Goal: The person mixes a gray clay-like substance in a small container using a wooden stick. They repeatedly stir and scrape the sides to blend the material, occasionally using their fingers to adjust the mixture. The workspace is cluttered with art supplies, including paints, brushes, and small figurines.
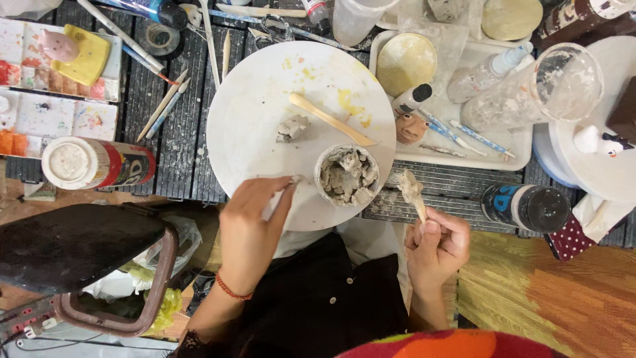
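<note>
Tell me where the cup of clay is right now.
In the head view, the cup of clay sits on the near right edge of the round white board, between the left hand and right hand.

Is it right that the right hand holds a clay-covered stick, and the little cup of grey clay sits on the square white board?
Nearly. The board is round, not square, as the head view shows. The cup of grey clay does sit on it, near its edge, and the right hand does hold a clay-covered stick.

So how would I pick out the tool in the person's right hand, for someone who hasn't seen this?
Start at the round white board in the middle. Just off its lower right edge, past the small tub of grey clay, the right hand holds a wooden stick upright. Unlike the clean stick lying on the board, its tip is caked with clay.
</note>
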